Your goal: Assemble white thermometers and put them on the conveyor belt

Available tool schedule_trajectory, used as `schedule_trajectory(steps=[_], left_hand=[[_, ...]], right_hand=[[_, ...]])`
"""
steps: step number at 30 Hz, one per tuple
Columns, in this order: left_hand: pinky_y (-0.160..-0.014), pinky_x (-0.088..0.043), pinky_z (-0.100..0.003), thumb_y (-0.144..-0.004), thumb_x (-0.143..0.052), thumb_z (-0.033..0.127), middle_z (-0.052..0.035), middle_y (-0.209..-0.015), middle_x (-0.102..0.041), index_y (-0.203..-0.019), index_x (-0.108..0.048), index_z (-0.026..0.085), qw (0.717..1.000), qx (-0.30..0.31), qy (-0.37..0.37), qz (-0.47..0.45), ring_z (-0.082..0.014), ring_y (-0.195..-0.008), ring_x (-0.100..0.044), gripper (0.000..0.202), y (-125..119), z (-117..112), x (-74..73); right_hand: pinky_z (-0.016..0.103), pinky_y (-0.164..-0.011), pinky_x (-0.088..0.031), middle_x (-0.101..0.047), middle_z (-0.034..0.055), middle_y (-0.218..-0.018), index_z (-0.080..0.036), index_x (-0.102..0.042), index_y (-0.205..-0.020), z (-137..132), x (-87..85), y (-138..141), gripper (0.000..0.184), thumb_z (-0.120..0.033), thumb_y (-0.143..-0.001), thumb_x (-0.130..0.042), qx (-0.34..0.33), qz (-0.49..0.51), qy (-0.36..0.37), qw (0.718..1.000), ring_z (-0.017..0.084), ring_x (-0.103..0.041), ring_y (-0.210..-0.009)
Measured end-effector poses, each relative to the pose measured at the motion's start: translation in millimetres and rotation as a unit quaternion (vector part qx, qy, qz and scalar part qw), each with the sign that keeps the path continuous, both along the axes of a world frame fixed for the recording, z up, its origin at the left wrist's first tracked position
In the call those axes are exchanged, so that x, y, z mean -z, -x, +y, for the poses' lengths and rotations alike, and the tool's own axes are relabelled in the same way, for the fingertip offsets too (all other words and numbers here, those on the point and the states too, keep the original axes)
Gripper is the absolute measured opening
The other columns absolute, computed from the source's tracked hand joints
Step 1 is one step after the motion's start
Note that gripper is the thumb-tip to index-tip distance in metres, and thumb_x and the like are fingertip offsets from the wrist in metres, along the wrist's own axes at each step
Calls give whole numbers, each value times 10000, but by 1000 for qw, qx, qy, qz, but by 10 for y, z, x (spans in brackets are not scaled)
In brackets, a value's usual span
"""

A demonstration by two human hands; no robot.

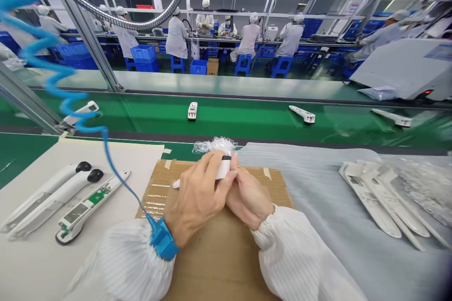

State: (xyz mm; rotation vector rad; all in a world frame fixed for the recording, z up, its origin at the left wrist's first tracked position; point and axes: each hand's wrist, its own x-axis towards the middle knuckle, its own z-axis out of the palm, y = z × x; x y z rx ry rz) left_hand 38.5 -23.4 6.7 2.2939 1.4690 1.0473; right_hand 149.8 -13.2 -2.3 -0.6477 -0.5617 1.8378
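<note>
My left hand [197, 193] is wrapped over a white handheld device [222, 169] with a black end, whose thin white tip sticks out to the left. From the other side my right hand [249, 195] presses its curled fingers against the black end. Most of the device is hidden under both hands. They work above a brown cardboard sheet [219, 263] with taped corners. A blue wrist strap [164, 240] is around my left wrist. On the left lie two closed white devices [56, 202] with black heads and an opened device [90, 207] showing a green circuit board.
A blue coiled cord [52, 75] hangs down to the strap. Clear plastic wrap [217, 145] lies behind my hands. White shell parts [381, 197] and plastic bags [427, 193] lie at right. Devices sit along a green conveyor belt [240, 120]. People in white work farther back.
</note>
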Motion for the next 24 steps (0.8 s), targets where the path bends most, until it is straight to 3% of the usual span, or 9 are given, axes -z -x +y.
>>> schedule_trajectory(steps=[3, 6, 8, 10, 14, 16, 19, 22, 24], left_hand=[[-798, -493, -365, -963, -449, 458, -64, -1171, -663, -1299, -458, 253, 993, 9, 107, 54, -265, -1022, -647, 394, 131, 91, -21], [-714, -475, -349, -868, -572, 518, -59, -962, -710, -1186, -549, 241, 969, -8, 214, 124, -291, -888, -672, 423, 460, 395, -78], [-670, -466, -312, -823, -623, 537, -65, -901, -711, -1095, -588, 210, 957, -58, 265, 104, -255, -790, -672, 427, 770, 722, -149], [-657, -467, -286, -866, -595, 456, -63, -898, -714, -1173, -544, 185, 947, -136, 286, 56, -202, -709, -662, 413, 1090, 1103, -227], [-830, -475, -348, -926, -538, 310, -116, -1012, -678, -1243, -513, 113, 927, -263, 260, 58, -219, -918, -641, 374, 1505, 1797, -312], [-916, -463, -412, -921, -568, 344, -132, -1146, -623, -1200, -549, 110, 916, -313, 244, 56, -237, -1036, -600, 365, 1515, 2052, -294], [-981, -442, -466, -914, -587, 397, -133, -1286, -542, -1197, -562, 127, 914, -335, 224, 39, -258, -1150, -540, 392, 1281, 2350, -190], [-983, -446, -468, -919, -560, 473, -125, -1239, -572, -1165, -582, 127, 921, -315, 228, 7, -258, -1142, -548, 425, 910, 2561, -30], [-967, -457, -466, -923, -549, 478, -129, -1204, -586, -1188, -563, 122, 920, -313, 234, -21, -254, -1109, -566, 444, 711, 2625, 61]], right_hand=[[350, -918, -504, -685, 67, -1028, -172, -669, -953, 54, 65, -64, 377, -518, -808, -707, 33, -58, -23, 998, 207, -615, -1015], [329, -886, -511, -678, 66, -1118, -192, -676, -1002, 148, 195, -164, 387, -522, -802, -708, 130, -181, -40, 974, 179, -622, -958], [311, -836, -518, -680, 63, -1124, -210, -674, -1035, 197, 279, -206, 382, -514, -806, -705, 165, -247, -41, 954, 163, -622, -909], [302, -775, -516, -690, 69, -1085, -217, -672, -1048, 215, 337, -217, 375, -503, -809, -704, 164, -282, -50, 944, 161, -618, -860], [346, -753, -508, -687, 84, -1088, -229, -670, -1063, 189, 371, -216, 355, -458, -795, -715, 177, -335, -101, 920, 203, -615, -876], [395, -802, -498, -681, 74, -1098, -258, -672, -1089, 184, 374, -242, 317, -439, -829, -669, 191, -422, -142, 875, 233, -612, -922], [475, -967, -432, -646, 74, -1209, -284, -636, -1197, 215, 409, -296, 326, -400, -902, -554, 198, -549, -236, 777, 275, -572, -1105], [548, -1078, -320, -542, 63, -1403, -291, -540, -1342, 264, 493, -312, 420, -381, -935, -492, 164, -626, -300, 701, 306, -437, -1305], [588, -1074, -294, -505, 45, -1448, -310, -516, -1373, 282, 549, -299, 438, -402, -946, -475, 147, -664, -295, 671, 331, -387, -1342]])
